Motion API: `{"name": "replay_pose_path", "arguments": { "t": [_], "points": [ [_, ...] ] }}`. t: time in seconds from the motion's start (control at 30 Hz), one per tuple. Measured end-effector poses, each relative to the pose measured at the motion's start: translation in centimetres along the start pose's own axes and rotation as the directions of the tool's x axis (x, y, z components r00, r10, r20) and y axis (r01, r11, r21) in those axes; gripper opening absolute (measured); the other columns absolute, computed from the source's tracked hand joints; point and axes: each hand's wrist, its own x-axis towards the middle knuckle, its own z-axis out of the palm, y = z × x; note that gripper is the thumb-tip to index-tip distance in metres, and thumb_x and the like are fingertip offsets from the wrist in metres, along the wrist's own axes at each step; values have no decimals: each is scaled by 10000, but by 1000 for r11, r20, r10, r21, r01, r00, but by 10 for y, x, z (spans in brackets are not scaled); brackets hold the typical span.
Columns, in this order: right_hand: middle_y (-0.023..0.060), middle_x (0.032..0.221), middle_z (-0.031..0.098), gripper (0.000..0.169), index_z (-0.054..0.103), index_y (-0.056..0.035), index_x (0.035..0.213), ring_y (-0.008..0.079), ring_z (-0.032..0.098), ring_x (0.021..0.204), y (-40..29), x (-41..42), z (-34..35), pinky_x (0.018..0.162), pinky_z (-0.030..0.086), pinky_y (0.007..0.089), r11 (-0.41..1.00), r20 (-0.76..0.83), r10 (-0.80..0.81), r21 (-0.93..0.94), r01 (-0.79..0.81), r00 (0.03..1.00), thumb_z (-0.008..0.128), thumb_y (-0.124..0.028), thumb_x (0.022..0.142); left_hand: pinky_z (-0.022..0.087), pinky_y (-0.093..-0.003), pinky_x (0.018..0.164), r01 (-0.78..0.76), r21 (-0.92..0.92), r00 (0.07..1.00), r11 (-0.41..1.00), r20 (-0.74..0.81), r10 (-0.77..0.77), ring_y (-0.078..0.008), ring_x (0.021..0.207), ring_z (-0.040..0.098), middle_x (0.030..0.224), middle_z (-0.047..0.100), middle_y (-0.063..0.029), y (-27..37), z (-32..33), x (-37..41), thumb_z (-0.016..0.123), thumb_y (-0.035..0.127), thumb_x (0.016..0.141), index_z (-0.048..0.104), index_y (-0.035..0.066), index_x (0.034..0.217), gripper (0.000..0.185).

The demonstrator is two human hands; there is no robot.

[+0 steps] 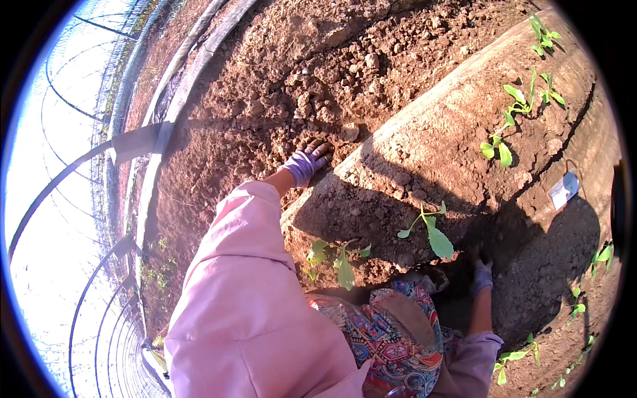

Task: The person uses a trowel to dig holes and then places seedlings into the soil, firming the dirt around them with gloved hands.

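My left hand (306, 165), in a purple glove with soil-darkened fingertips, rests palm down on loose brown soil (239, 129). It lies beside the sloping edge of a raised soil bed (448, 107), fingers a little apart and holding nothing visible. My right hand (481, 276), also gloved, reaches into the deep shadow of a furrow; its fingers are too dark to read. Between the hands, a leafy seedling (439, 240) leans over on the bed. A second seedling (344, 270) grows closer to my body, near my pink sleeve (239, 293).
More seedlings (520, 102) stand farther up the bed, and others (517, 355) grow across the furrow at right. A white tag (565, 190) sits on a thin wire. At left, curved hoops (64, 179) carry netting above a pale ground-level rail (186, 94).
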Motion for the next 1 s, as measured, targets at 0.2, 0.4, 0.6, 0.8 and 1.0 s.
{"name": "replay_pose_path", "arguments": {
  "t": [0.2,0.4,0.6,0.8,1.0],
  "points": [
    [101,1218,457,681,351,-78,1280,234,455,1082,9,13,-14,898,393,352,1000,76,-7,-26,9,997,702,-226,716,441,-422,827,327,108,794,939,507,-335,-341,1009,501,1173,477,-135,12,-13,12,535,273,778,577,125,1040,304],
    [105,1233,449,752,315,-49,1302,236,449,1093,5,9,-13,900,384,336,991,91,-59,-112,69,994,716,-251,699,476,-383,773,401,-26,794,916,509,-333,-320,895,577,1004,575,-143,-7,-84,106,608,140,672,598,79,973,307],
    [138,1238,446,788,271,-16,1319,251,438,1116,25,34,-16,924,358,315,963,68,-117,-234,130,991,700,-275,711,445,-379,864,84,41,953,996,289,-93,-312,1068,498,1153,517,-112,-19,-94,268,611,79,674,536,157,1126,465],
    [136,1233,457,681,334,-12,1296,248,431,1128,44,48,-44,939,346,308,981,111,-128,-132,143,985,670,-218,740,374,-386,961,27,13,935,1000,353,-30,-317,1165,403,1306,390,-105,5,-66,288,703,274,598,419,187,1263,729],
    [125,1178,506,573,413,-4,1246,228,482,1068,31,28,-25,903,383,309,995,168,-87,-36,94,982,657,-158,750,380,-377,954,257,-112,781,960,609,-138,-324,1162,425,1283,415,-163,-19,-62,213,739,356,572,398,100,1282,828]
  ]
}}
